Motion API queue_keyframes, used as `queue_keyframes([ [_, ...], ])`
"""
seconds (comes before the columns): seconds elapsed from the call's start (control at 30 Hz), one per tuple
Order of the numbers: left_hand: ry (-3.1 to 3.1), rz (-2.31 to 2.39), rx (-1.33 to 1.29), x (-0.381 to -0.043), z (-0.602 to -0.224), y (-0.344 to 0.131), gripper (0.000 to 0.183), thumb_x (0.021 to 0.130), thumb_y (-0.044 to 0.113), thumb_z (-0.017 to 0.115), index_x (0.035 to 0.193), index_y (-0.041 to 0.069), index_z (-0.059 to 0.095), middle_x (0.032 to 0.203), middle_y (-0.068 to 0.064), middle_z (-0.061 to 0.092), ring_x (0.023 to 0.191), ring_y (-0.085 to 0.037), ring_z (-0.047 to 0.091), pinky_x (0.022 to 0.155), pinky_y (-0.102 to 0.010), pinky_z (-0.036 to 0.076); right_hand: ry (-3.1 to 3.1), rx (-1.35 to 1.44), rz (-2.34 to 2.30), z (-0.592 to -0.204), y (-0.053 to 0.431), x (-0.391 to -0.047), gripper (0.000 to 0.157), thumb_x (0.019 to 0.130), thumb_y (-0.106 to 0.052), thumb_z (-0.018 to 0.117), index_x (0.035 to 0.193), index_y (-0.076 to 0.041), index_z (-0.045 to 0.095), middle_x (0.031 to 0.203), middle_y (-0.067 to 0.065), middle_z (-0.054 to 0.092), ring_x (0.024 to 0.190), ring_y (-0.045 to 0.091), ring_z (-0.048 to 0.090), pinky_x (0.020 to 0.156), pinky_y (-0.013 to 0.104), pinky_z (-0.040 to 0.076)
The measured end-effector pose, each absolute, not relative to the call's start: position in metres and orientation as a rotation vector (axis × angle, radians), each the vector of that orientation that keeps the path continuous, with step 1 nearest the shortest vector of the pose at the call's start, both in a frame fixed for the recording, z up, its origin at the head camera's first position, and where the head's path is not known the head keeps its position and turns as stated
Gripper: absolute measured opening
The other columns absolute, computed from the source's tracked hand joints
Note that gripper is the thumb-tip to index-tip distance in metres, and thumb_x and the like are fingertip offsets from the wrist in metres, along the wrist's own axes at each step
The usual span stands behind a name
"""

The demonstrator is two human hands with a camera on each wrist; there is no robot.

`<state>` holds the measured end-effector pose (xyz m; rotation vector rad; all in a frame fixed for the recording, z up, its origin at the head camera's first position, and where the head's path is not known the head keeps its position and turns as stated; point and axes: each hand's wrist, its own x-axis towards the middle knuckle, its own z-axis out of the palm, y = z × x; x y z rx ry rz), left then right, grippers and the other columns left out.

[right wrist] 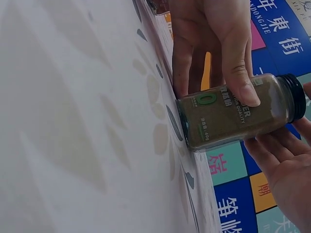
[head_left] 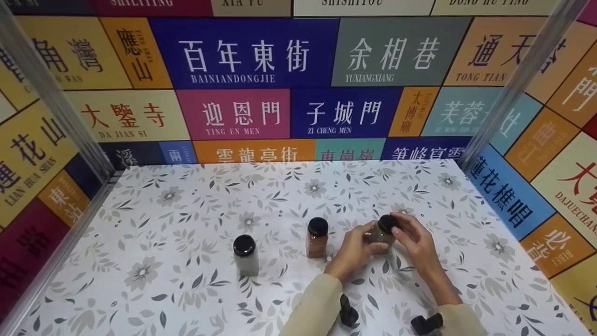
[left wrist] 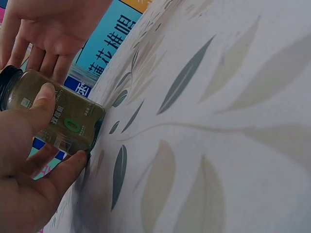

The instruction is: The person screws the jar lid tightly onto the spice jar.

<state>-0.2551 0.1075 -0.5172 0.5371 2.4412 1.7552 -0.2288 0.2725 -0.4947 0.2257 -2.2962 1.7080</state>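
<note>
A clear spice jar (head_left: 376,236) with a black screw lid (head_left: 388,223) stands upright on the table, filled with brownish-green powder. Its label shows a green ring in the left wrist view. My left hand (head_left: 357,249) grips the jar body (right wrist: 233,114), thumb across the front and fingers round the far side. From the right, my right hand (head_left: 419,242) holds the lid between thumb and fingers. In the right wrist view, the right palm (right wrist: 291,182) faces the jar and the lid appears seated on the neck.
To the left of my hands stands a black-lidded jar of reddish-brown powder (head_left: 317,245). Farther left is another black-lidded jar with pale greenish powder (head_left: 247,262). The table (head_left: 186,298) has a leaf-and-flower cover, with printed panels (head_left: 242,51) behind and at both sides.
</note>
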Motion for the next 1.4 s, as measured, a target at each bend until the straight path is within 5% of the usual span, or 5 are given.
queue_keyframes([
  [0.4, 2.475, 1.737, 0.583, -0.2546, -0.5185, 0.1054, 0.065, 0.086, 0.024, 0.077, 0.142, 0.001, 0.054, 0.133, -0.014, 0.066, 0.118, -0.023, 0.066, 0.104, -0.024, 0.05, -2.275, 0.214, 1.745, -0.496, 0.2718, -0.2293, 0.041, 0.097, -0.002, 0.06, 0.137, 0.0, 0.054, 0.131, 0.026, 0.062, 0.113, -0.006, 0.062, 0.098, 0.008, 0.047],
  [0.7, 2.467, 1.727, 0.565, -0.2549, -0.5175, 0.106, 0.063, 0.086, 0.025, 0.078, 0.141, 0.006, 0.056, 0.132, -0.01, 0.067, 0.119, -0.019, 0.065, 0.103, -0.023, 0.049, -2.248, 0.273, 1.708, -0.4979, 0.273, -0.2301, 0.036, 0.095, 0.001, 0.061, 0.131, 0.002, 0.058, 0.123, 0.004, 0.065, 0.115, -0.004, 0.062, 0.098, 0.009, 0.049],
  [1.0, 2.458, 1.754, 0.54, -0.2542, -0.5172, 0.106, 0.063, 0.085, 0.023, 0.078, 0.141, 0.004, 0.055, 0.132, -0.011, 0.067, 0.118, -0.021, 0.066, 0.104, -0.023, 0.049, -2.296, 0.253, 1.69, -0.4964, 0.2746, -0.2296, 0.044, 0.097, -0.003, 0.059, 0.14, -0.005, 0.054, 0.132, 0.022, 0.063, 0.115, -0.006, 0.061, 0.1, 0.008, 0.046],
  [1.27, 2.454, 1.744, 0.551, -0.2537, -0.5169, 0.1052, 0.061, 0.086, 0.027, 0.077, 0.141, 0.01, 0.057, 0.133, -0.007, 0.067, 0.121, -0.015, 0.063, 0.108, -0.024, 0.047, -2.258, 0.258, 1.705, -0.4981, 0.2737, -0.2315, 0.036, 0.095, 0.0, 0.062, 0.131, 0.001, 0.06, 0.123, 0.002, 0.065, 0.115, -0.005, 0.062, 0.099, 0.008, 0.048],
  [1.4, 2.436, 1.77, 0.568, -0.2538, -0.5175, 0.1052, 0.061, 0.086, 0.025, 0.077, 0.141, 0.008, 0.057, 0.131, -0.009, 0.068, 0.118, -0.018, 0.066, 0.106, -0.027, 0.05, -2.266, 0.235, 1.7, -0.4975, 0.2727, -0.2313, 0.037, 0.094, 0.0, 0.064, 0.13, 0.003, 0.058, 0.124, 0.012, 0.065, 0.112, -0.006, 0.062, 0.096, 0.008, 0.049],
])
